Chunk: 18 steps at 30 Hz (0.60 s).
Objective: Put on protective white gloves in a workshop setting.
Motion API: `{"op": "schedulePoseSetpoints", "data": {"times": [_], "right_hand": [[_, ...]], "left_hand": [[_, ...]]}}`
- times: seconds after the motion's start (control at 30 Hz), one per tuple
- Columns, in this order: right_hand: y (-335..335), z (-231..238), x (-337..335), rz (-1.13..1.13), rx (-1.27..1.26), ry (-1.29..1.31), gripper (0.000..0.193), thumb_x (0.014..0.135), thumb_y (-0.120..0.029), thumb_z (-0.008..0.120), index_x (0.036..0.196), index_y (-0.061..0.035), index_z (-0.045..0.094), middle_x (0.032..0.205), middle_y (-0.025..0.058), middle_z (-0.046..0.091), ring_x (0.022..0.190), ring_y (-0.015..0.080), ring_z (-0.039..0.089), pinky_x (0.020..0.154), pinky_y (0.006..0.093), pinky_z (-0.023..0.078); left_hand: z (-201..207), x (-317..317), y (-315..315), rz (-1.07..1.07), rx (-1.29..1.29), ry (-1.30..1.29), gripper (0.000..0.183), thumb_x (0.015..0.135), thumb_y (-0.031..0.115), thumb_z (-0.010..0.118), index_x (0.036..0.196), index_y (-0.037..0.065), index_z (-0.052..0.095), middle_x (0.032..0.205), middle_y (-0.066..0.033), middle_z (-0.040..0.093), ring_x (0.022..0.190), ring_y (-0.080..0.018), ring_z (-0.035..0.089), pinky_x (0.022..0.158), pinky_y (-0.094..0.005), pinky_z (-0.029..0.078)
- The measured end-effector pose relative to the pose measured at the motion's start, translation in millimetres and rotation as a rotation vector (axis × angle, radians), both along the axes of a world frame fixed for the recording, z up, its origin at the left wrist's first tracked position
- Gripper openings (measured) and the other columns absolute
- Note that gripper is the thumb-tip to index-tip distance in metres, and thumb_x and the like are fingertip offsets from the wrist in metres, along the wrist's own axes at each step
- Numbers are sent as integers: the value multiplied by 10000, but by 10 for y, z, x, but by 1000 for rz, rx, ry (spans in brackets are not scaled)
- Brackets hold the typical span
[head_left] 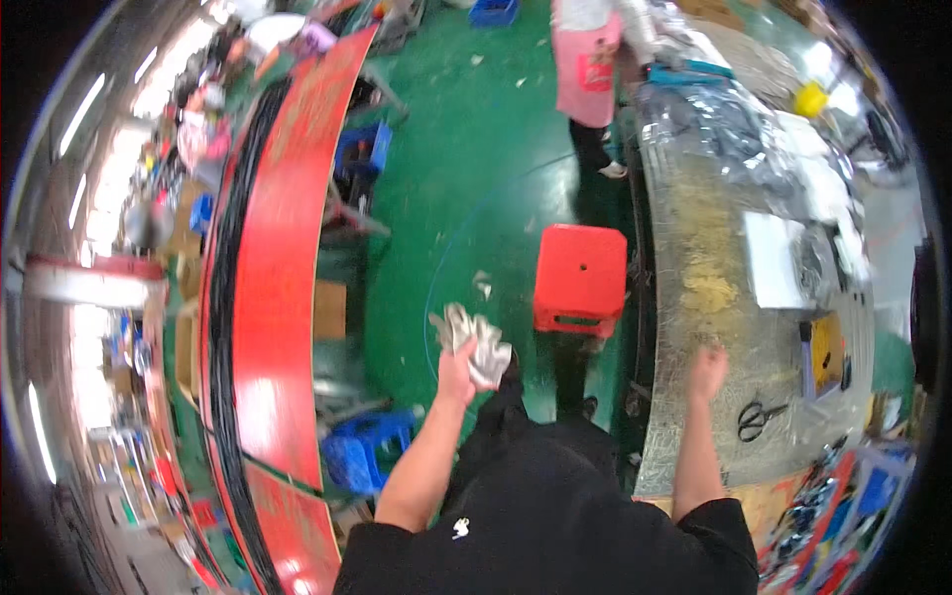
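Observation:
Off-white work gloves [478, 347], bunched into a crumpled bundle, are gripped in my left hand [457, 377], which is held out over the green floor between the tables. My right hand [707, 374] is curled into a loose fist at the near part of the worn grey worktable [674, 416]; nothing shows in it, and it is slightly blurred. Closest to that hand lies a pair of black-handled scissors [758, 420]. Just beyond the scissors stands a small yellow-and-grey box [821, 357].
A red plastic stool [581, 276] stands ahead beside the worktable. To the left runs a long red table [273, 268] with black cables [230, 248] along it. A blue stool [369, 448] sits near my left. Farther ahead, a person in a pink apron [587, 69] stands by plastic-wrapped goods [709, 124].

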State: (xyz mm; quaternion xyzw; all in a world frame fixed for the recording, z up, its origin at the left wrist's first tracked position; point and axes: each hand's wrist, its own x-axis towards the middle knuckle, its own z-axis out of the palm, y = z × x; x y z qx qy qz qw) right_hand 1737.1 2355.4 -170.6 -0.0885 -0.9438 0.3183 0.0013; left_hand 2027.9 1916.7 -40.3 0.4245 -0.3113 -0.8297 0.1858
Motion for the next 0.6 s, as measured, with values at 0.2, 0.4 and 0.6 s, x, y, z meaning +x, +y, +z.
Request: {"op": "schedulePoseSetpoints", "data": {"times": [0.2,0.4,0.6], "right_hand": [[-3333,604,1243,792,-791,-887,405,1012,-311,617,1334,-67,594,1047,10,664,873,116,638,769,280,522],[-5403,1016,1635,1022,-837,-902,334,1028,-263,606,1258,-22,637,1113,17,705,959,99,634,845,286,511],[-6580,1200,1099,798,-974,-909,259,1035,-150,569,1222,2,666,1093,21,717,964,96,634,862,288,507]], "left_hand": [[252,83,-799,200,-6,165,384,982,68,611,1359,23,558,1268,-120,662,1130,-284,670,979,-452,546],[63,-31,-2123,171,6,108,393,984,99,647,1363,42,561,1293,-89,654,1130,-241,665,974,-408,545],[111,-473,-3224,135,-42,43,366,987,112,640,1334,25,561,1236,-111,677,1089,-245,683,953,-406,558]]}}
